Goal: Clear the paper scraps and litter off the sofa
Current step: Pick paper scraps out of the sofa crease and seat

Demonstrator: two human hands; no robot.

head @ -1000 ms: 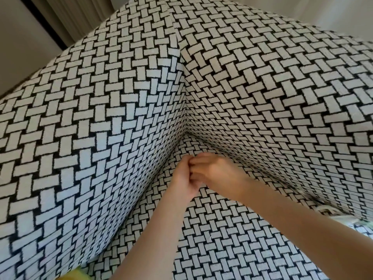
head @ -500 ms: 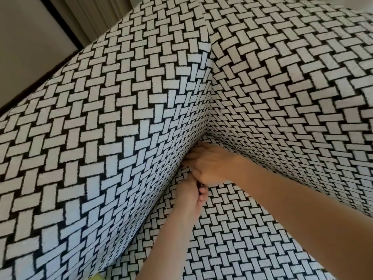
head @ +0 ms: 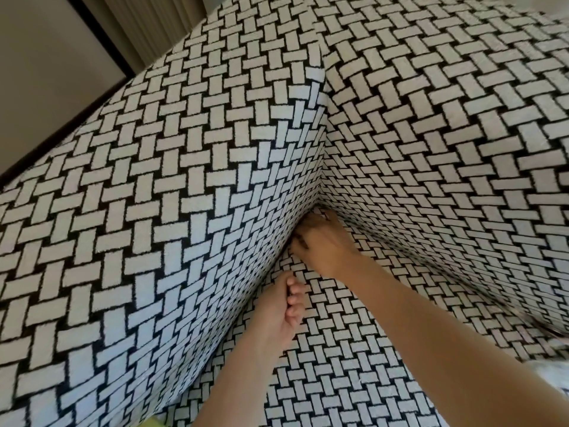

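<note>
Sofa (head: 184,180) corner seam — right hand (head: 326,245) dug in, left hand (head: 280,309) curled on the seat, contents of neither discernible; hidden paper scraps, presumably light and flimsy, suit an edge pinch

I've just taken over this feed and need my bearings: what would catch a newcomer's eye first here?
The sofa, covered in a bold black-and-white weave, fills nearly the whole view. At its inner corner the right hand digs its fingers into the crease, and the left hand sits just nearer the camera, fingers curled. No scrap shows plainly.
</note>
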